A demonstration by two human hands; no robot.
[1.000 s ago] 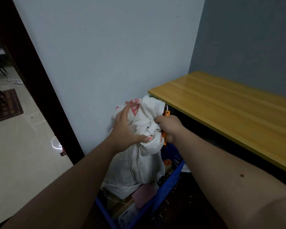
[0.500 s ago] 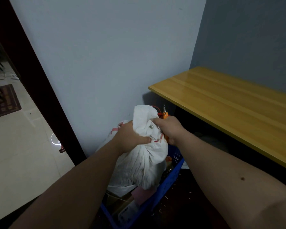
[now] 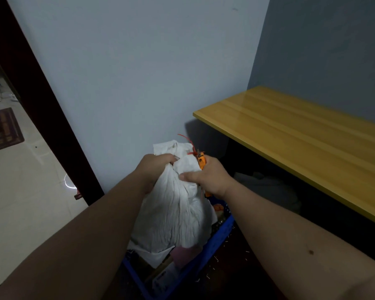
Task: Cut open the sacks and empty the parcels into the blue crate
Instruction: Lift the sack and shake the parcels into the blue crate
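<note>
While 2 hands grip 1 sack, 1 blue crate

Sack was white, creased, with a red tie at its neck. Cutter was orange. Crate was blue with a mesh-like wall; inside showed a pink parcel and a brown cardboard piece. Worktop was glossy yellow with lengthwise plank stripes. Wall was pale blue-grey, the side wall darker grey. Door frame was dark brown. Floor was cream tile; rug was dark brown, patterned.
</note>
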